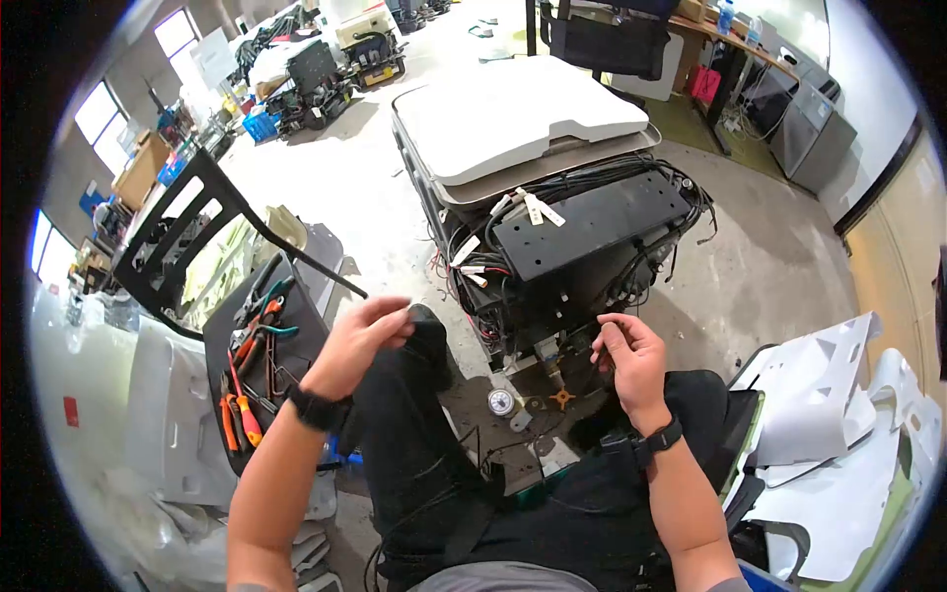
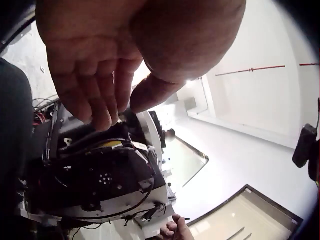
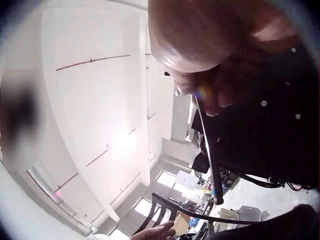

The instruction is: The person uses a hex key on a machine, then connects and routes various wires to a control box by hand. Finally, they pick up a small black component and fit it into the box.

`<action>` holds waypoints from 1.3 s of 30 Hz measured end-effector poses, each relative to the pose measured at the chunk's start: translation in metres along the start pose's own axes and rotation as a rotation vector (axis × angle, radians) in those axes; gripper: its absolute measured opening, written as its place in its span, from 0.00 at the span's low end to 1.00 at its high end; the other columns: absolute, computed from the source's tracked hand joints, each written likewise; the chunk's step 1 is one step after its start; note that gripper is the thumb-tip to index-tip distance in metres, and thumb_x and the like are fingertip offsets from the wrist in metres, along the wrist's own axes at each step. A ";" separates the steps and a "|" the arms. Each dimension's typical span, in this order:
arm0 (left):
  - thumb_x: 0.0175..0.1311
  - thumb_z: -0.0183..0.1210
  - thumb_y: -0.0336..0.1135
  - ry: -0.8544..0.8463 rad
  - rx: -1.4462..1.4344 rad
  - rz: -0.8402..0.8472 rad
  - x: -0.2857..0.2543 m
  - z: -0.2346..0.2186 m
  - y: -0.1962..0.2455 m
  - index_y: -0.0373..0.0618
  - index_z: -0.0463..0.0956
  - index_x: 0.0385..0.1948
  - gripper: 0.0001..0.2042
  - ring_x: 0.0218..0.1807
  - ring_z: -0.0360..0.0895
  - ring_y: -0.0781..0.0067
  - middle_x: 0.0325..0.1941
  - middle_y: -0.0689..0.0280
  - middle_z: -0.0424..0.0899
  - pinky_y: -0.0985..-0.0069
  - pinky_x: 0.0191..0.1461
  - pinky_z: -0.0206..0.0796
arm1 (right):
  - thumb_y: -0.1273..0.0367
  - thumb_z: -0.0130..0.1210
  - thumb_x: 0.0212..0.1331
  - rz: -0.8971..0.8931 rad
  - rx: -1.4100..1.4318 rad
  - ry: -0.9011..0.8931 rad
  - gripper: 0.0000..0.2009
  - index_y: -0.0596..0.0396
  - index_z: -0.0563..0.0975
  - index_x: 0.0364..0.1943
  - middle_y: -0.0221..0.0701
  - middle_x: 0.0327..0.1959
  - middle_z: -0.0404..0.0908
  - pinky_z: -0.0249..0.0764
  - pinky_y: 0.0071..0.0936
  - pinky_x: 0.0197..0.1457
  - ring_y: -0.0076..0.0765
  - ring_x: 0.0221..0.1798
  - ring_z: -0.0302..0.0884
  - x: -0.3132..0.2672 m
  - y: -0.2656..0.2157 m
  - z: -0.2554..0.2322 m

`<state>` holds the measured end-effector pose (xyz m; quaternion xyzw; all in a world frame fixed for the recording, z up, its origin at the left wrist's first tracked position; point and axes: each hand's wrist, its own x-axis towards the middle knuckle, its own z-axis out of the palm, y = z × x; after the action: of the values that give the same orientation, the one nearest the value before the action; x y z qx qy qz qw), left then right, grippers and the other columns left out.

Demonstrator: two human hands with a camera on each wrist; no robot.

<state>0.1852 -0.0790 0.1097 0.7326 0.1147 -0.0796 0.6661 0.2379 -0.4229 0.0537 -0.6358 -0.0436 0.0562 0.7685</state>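
My left hand (image 1: 360,340) is raised above my left knee, its fingers loosely bent around nothing; in the left wrist view the hand (image 2: 105,60) hangs in front of the black machine. On the other side, my right hand (image 1: 636,365) pinches a thin dark rod (image 3: 209,145), clearest in the right wrist view, pointing away from the fingers. Between the hands stands the machine with a black metal box (image 1: 592,222), loose cables and white tags (image 1: 538,209). Below it are a round gauge-like part (image 1: 501,402) and an orange star-shaped knob (image 1: 562,397).
Pliers and other hand tools (image 1: 258,335) lie on a dark chair seat (image 1: 308,331) at the left. A white cover (image 1: 533,118) tops the machine. White panels (image 1: 819,414) lie at the right; an office chair (image 1: 607,39) stands behind.
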 end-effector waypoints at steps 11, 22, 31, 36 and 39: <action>0.57 0.66 0.42 -0.101 0.013 0.237 0.090 0.052 -0.020 0.37 0.58 0.66 0.37 0.54 0.73 0.73 0.54 0.63 0.75 0.74 0.62 0.62 | 0.66 0.57 0.64 0.126 -0.086 0.103 0.11 0.60 0.79 0.43 0.27 0.27 0.81 0.68 0.16 0.27 0.17 0.25 0.75 -0.014 0.029 -0.033; 0.60 0.64 0.47 0.009 0.122 0.325 0.086 0.062 -0.027 0.36 0.64 0.61 0.32 0.48 0.73 0.74 0.49 0.63 0.76 0.75 0.53 0.66 | 0.66 0.55 0.66 0.111 -0.161 0.102 0.11 0.59 0.79 0.43 0.26 0.27 0.81 0.67 0.16 0.27 0.18 0.25 0.75 -0.006 0.031 -0.027; 0.63 0.60 0.44 0.101 0.116 0.333 0.085 0.073 -0.030 0.41 0.64 0.61 0.28 0.39 0.71 0.78 0.39 0.68 0.76 0.78 0.45 0.66 | 0.64 0.48 0.71 0.039 -0.018 0.192 0.10 0.56 0.74 0.42 0.25 0.28 0.76 0.68 0.18 0.30 0.20 0.30 0.74 0.002 0.012 -0.034; 0.66 0.54 0.42 0.118 -0.070 0.269 0.086 0.080 -0.038 0.37 0.56 0.65 0.30 0.46 0.69 0.75 0.49 0.64 0.73 0.77 0.54 0.62 | 0.61 0.45 0.73 -0.043 0.094 0.365 0.11 0.54 0.72 0.42 0.31 0.45 0.75 0.76 0.27 0.45 0.28 0.46 0.76 0.040 -0.006 -0.032; 0.66 0.50 0.42 0.091 -0.097 0.301 0.088 0.083 -0.044 0.37 0.54 0.67 0.30 0.50 0.66 0.75 0.54 0.64 0.69 0.77 0.57 0.59 | 0.61 0.44 0.73 -0.094 0.129 0.329 0.12 0.55 0.72 0.40 0.37 0.54 0.72 0.74 0.34 0.55 0.34 0.54 0.73 0.055 -0.008 -0.033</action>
<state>0.2605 -0.1521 0.0352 0.7112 0.0374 0.0602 0.6994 0.2968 -0.4484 0.0557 -0.5830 0.0566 -0.0818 0.8063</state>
